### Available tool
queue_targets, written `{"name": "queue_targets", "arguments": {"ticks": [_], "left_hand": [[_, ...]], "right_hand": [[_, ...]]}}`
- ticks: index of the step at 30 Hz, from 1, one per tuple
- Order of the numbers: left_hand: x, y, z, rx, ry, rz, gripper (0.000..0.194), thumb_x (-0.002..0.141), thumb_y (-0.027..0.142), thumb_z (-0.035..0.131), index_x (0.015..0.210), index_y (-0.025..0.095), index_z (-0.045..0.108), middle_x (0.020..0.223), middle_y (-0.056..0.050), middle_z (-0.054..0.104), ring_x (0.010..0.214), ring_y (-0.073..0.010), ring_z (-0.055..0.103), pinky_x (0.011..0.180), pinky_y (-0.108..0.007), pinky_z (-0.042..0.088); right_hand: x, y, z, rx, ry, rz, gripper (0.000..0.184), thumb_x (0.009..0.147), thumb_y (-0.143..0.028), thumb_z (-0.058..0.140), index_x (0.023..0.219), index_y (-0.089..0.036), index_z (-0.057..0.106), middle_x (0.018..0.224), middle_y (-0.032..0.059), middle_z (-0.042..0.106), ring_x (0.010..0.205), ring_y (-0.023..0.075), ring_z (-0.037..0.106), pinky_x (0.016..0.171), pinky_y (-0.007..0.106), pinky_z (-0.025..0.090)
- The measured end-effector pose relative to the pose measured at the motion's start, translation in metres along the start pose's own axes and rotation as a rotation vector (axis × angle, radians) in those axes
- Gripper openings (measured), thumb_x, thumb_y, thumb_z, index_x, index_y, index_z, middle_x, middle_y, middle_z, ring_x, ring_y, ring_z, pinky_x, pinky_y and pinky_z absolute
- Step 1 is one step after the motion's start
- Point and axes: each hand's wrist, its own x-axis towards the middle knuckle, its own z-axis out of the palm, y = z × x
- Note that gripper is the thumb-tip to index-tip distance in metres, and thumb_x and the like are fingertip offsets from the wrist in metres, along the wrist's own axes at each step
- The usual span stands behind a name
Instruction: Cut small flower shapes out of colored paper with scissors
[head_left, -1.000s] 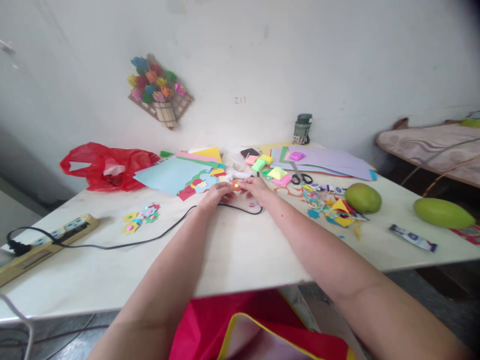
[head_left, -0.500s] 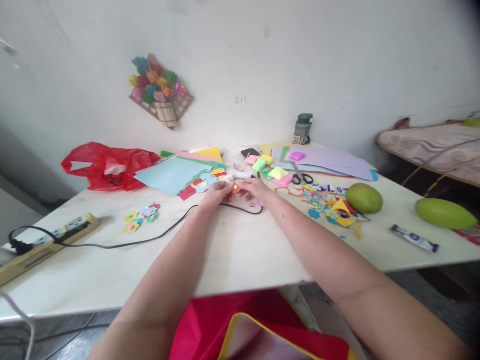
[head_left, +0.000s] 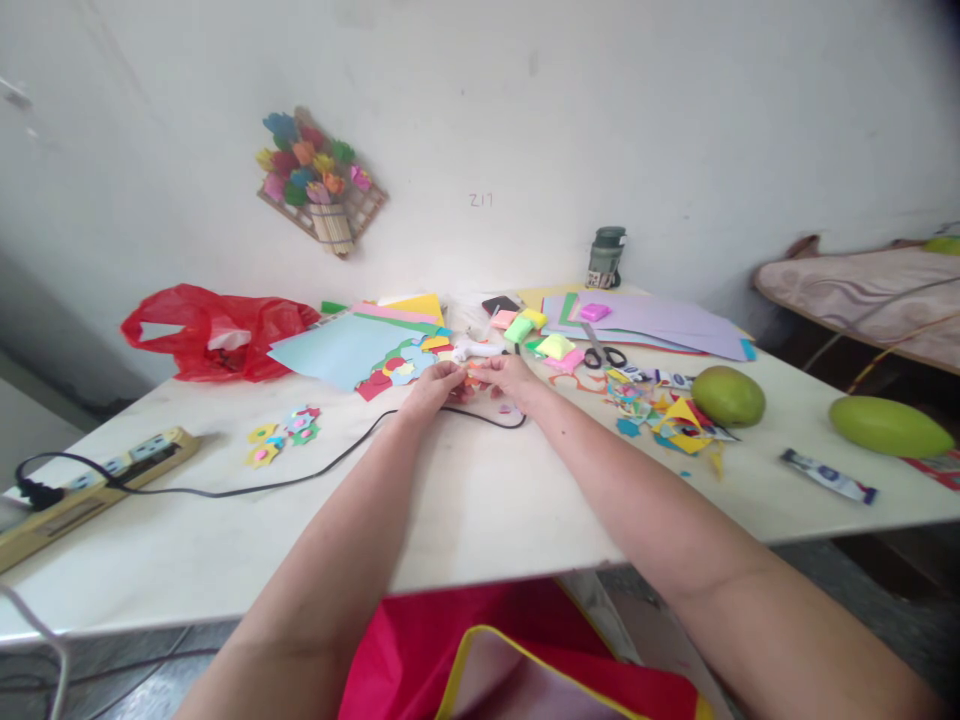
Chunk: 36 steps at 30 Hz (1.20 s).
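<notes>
1. While the two hands sit close together over the middle of the table (head_left: pixel 502 500), the left hand (head_left: pixel 435 388) and the right hand (head_left: pixel 512 378) both have their fingertips pinched on a small orange piece (head_left: pixel 472 376).
2. That piece is right between them, mostly covered by fingers, so I honestly can't tell its full shape.
3. Just past the hands lies a white tool (head_left: pixel 480 350), and a black cord (head_left: pixel 225 495) runs from the power strip (head_left: pixel 97 490) over to them.
4. Off to the left, some paper flowers (head_left: pixel 279 440) lie bunched up, with a red bag (head_left: pixel 191 335) behind.
5. Over right: scissors (head_left: pixel 597 346), a messy pile of paper scraps (head_left: pixel 681 420), and two green fruits (head_left: pixel 727 397), one right beside the scraps.
</notes>
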Motion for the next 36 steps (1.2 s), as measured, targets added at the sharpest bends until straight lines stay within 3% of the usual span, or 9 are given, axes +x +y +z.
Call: {"name": "queue_targets", "arguments": {"ticks": [9,15,21,26,36], "left_hand": [[-0.002,0.002,0.003,0.003,0.016,-0.013,0.042,0.062,0.052,0.072,0.071,0.016,0.052,0.059,0.0,0.059,0.054,-0.0118,0.056,0.06,-0.027,0.047],[-0.002,0.002,0.003,0.004,0.013,-0.006,0.043,0.063,0.052,0.072,0.071,0.016,0.051,0.06,0.0,0.059,0.054,-0.0116,0.056,0.061,-0.028,0.048],[-0.003,0.003,0.004,0.002,0.025,-0.004,0.043,0.062,0.052,0.072,0.071,0.016,0.05,0.057,0.001,0.058,0.054,-0.0116,0.056,0.059,-0.026,0.047],[-0.001,0.002,0.003,-0.009,0.053,-0.005,0.044,0.061,0.053,0.073,0.069,0.017,0.047,0.055,0.001,0.057,0.053,-0.012,0.056,0.058,-0.026,0.048],[0.0,0.0,0.002,0.021,0.037,0.009,0.044,0.064,0.054,0.07,0.07,0.016,0.05,0.058,0.0,0.059,0.051,-0.0112,0.056,0.056,-0.026,0.047]], "right_hand": [[0.007,0.006,0.0,-0.015,0.008,-0.028,0.015,0.071,-0.022,0.069,0.063,-0.015,0.059,0.051,-0.0038,0.055,0.042,0.005,0.042,0.04,0.017,0.033],[0.011,0.008,0.001,0.016,-0.01,-0.089,0.016,0.07,-0.014,0.069,0.059,-0.014,0.058,0.05,-0.0021,0.056,0.049,0.0069,0.05,0.041,0.016,0.035],[0.004,0.002,-0.002,0.029,-0.034,0.016,0.012,0.076,-0.02,0.067,0.066,-0.015,0.06,0.053,-0.0034,0.058,0.045,0.005,0.047,0.042,0.016,0.035],[0.005,0.003,-0.007,0.118,-0.089,-0.013,0.02,0.08,-0.035,0.064,0.074,-0.015,0.063,0.06,-0.0005,0.062,0.052,0.0079,0.053,0.041,0.017,0.035],[0.003,0.003,-0.004,0.061,-0.026,0.028,0.012,0.074,-0.026,0.069,0.072,-0.015,0.063,0.055,-0.0029,0.059,0.045,0.0054,0.047,0.044,0.017,0.035]]}}
